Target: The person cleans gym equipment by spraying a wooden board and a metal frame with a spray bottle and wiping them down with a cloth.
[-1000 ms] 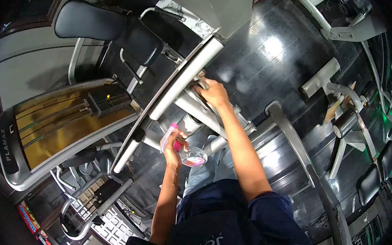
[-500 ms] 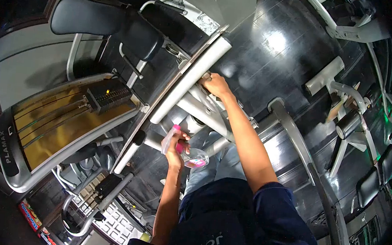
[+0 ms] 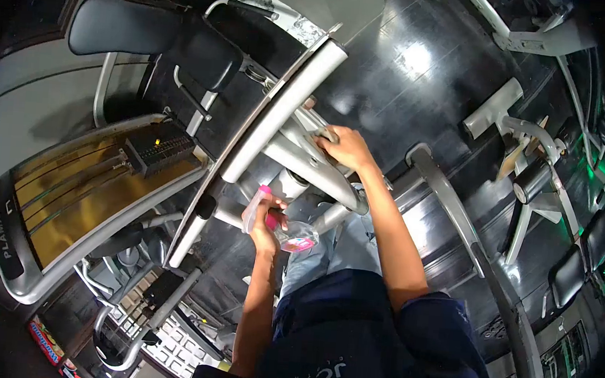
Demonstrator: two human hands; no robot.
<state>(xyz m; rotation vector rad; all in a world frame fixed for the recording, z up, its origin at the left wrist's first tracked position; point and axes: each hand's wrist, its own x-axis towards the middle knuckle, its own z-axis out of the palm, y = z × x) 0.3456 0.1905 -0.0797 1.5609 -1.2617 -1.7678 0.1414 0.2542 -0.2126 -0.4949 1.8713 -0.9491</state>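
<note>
My left hand (image 3: 265, 223) is wrapped around the neck of a clear spray bottle (image 3: 301, 237) with a pink trigger head, tilted with its base to the right. My right hand (image 3: 349, 149) is closed over a small greyish piece, apparently a cloth (image 3: 329, 134), mostly hidden by the fingers. It is against the silver frame (image 3: 307, 164) of a gym machine, near the end of a curved tube. A thick silver crossbar (image 3: 289, 110) runs diagonally just beyond both hands.
A weight-stack machine (image 3: 95, 201) with a yellowish panel stands at the left. Behind it is a black padded seat (image 3: 203, 53). A bent grey bar (image 3: 457, 208) rises close to my right arm. More gym equipment (image 3: 530, 185) stands on the dark tiled floor (image 3: 402, 90) at the right.
My right hand has moved back along the frame, away from the crossbar and toward me. My left hand still grips the spray bottle. The view has shifted slightly.
</note>
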